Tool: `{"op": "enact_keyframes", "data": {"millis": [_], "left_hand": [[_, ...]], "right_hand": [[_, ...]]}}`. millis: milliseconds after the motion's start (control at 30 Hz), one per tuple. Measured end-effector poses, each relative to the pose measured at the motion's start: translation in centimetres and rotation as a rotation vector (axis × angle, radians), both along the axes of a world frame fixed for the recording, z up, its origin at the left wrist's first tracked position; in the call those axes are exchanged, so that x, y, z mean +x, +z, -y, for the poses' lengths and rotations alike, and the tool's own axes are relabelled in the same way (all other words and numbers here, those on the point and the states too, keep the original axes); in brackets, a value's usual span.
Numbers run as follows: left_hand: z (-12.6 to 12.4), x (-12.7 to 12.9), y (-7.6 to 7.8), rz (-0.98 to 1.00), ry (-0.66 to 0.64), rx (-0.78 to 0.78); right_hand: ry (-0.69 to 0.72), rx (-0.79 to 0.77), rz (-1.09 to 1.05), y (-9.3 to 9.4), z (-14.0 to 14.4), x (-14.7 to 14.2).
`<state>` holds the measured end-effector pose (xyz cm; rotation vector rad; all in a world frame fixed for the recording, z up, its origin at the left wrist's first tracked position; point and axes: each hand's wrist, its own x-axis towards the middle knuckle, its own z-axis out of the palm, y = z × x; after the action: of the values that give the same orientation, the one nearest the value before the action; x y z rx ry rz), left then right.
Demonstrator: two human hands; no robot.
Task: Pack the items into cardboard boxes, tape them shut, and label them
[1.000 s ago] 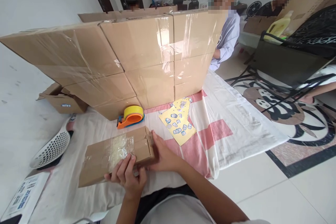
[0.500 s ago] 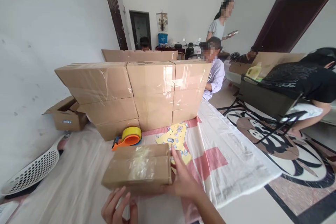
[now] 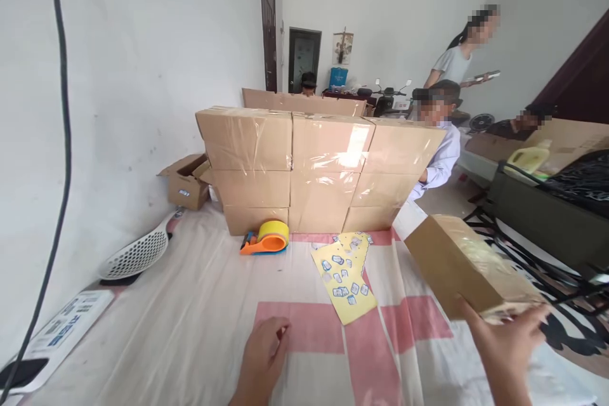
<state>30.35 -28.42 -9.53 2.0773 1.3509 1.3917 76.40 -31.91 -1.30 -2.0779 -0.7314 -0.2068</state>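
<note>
At the right, my right hand (image 3: 507, 346) is closed on one end of a taped cardboard box (image 3: 457, 266), held tilted over the table's right side. My left hand (image 3: 266, 352) rests low over the cloth at centre, its fingers loosely curled together, with nothing visible in them. Ahead of it lies a yellow sheet (image 3: 349, 298) bearing several small blue-edged stickers. An orange tape dispenser (image 3: 266, 245) with a yellow roll sits at the foot of a stack of taped cardboard boxes (image 3: 326, 196).
A pink-and-white cloth (image 3: 181, 323) covers the table. On the left are a white perforated racket-shaped object (image 3: 137, 254), an open carton (image 3: 185, 187), a white printed package (image 3: 66, 330) and a hanging black cable (image 3: 64, 108). Several people are beyond; a folding chair (image 3: 547, 216) stands right.
My right hand has carried the box from the middle of the table to the right and tilted it. My left hand has come away from the box. The view has turned left.
</note>
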Motion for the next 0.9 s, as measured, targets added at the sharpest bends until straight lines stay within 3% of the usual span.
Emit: {"op": "enact_keyframes", "data": {"millis": [100, 167, 333, 533, 633, 767, 900], "left_hand": [[0.0, 0.2, -1.3, 0.035, 0.012, -0.053], [-0.1, 0.4, -2.3, 0.055, 0.028, -0.061], [-0.7, 0.8, -3.9, 0.054, 0.064, -0.054], [-0.6, 1.0, -3.2, -0.035, 0.031, -0.047], [-0.4, 1.2, -2.5, -0.032, 0.051, -0.056], [-0.4, 1.0, -1.5, 0.116, 0.081, -0.141], [-2.2, -2.9, 0.6, 0.243, 0.157, -0.216]], "right_hand": [[-0.037, -0.034, -0.114, -1.9, -3.3, -0.9], [-0.028, -0.009, -0.051, -2.8, -5.8, -1.1], [0.013, -0.008, 0.000, -3.2, -12.7, 0.8], [0.145, -0.400, 0.027, -4.3, -19.2, 3.1], [0.150, -0.553, 0.057, -5.2, -20.6, 3.2], [0.169, -0.618, 0.045, -5.2, -20.7, 2.7], [0.250, -0.581, 0.075, -4.4, -17.6, 1.5]]}}
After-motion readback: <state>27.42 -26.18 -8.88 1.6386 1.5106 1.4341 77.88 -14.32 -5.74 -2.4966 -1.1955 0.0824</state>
